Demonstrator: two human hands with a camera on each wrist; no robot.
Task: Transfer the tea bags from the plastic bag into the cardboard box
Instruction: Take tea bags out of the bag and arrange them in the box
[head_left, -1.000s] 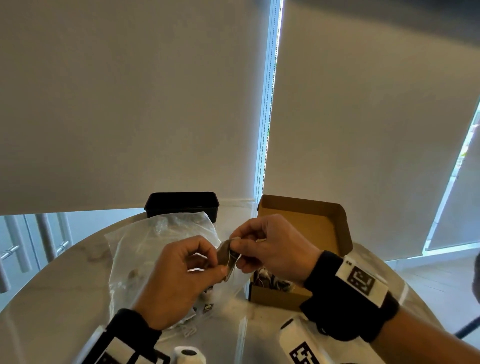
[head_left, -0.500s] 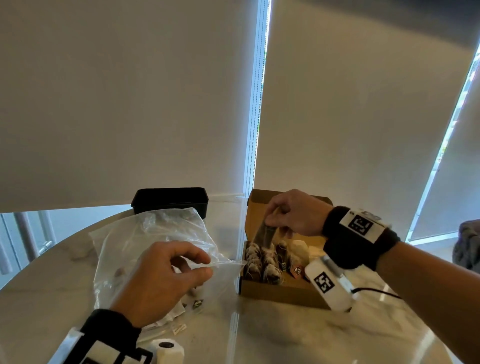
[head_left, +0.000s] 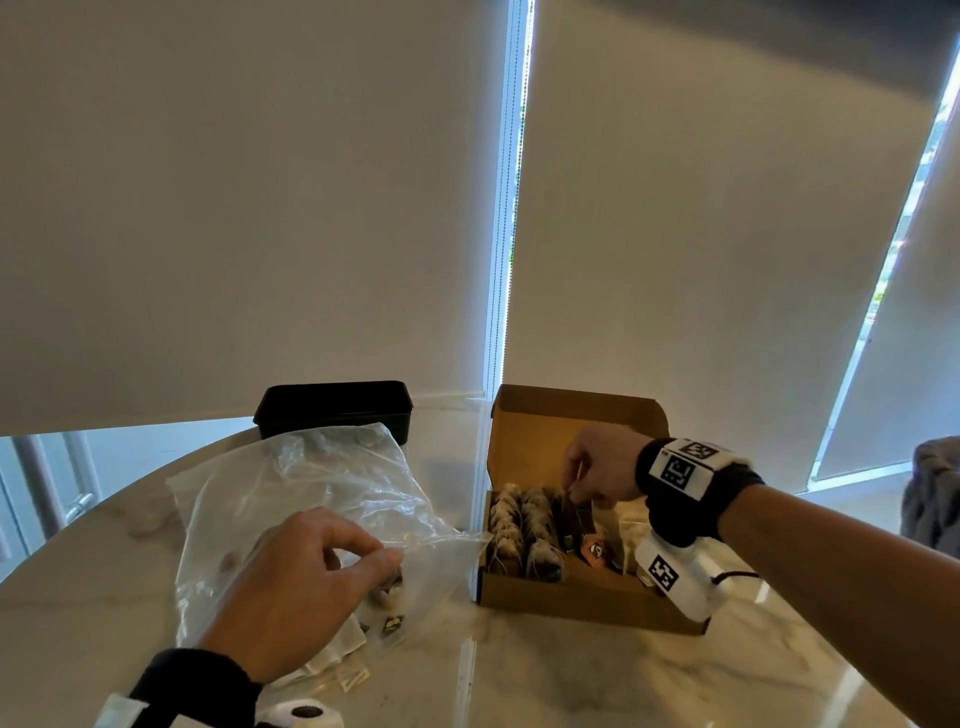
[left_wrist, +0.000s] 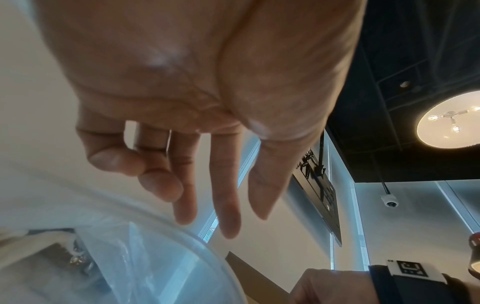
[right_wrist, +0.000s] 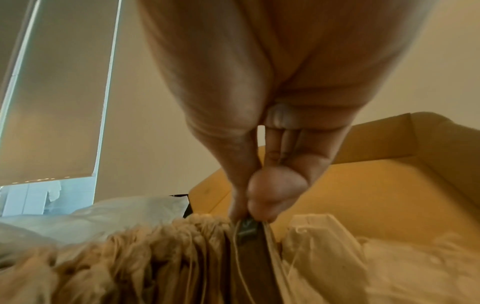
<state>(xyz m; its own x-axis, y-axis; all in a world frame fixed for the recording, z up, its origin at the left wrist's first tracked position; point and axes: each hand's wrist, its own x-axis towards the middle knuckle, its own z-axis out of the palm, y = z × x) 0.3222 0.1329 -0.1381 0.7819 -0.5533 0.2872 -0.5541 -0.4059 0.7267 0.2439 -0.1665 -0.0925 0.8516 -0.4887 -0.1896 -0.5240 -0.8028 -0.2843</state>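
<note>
A clear plastic bag (head_left: 311, 483) lies on the left of the table with a few tea bags (head_left: 387, 605) left near its mouth. My left hand (head_left: 371, 551) hovers over that mouth with its fingers relaxed; in the left wrist view the left hand (left_wrist: 244, 224) holds nothing above the plastic bag (left_wrist: 155, 267). The open cardboard box (head_left: 587, 597) stands to the right with rows of tea bags (head_left: 519, 530) upright inside. My right hand (head_left: 574, 486) reaches into it. In the right wrist view the right hand (right_wrist: 249, 216) pinches the top of a dark tea bag (right_wrist: 249, 232), set among the rows.
A black rectangular container (head_left: 332, 410) stands behind the plastic bag. The round marble table (head_left: 571, 680) curves away at left and right. Pale paper wrappers (head_left: 631, 530) fill the box's right part. Roller blinds cover the windows behind, and a grey fabric thing (head_left: 935, 493) sits at the far right.
My right hand took the tea bag from in front of my left hand, carried it right to the box and lowered it among the rows. The left hand sank toward the plastic bag.
</note>
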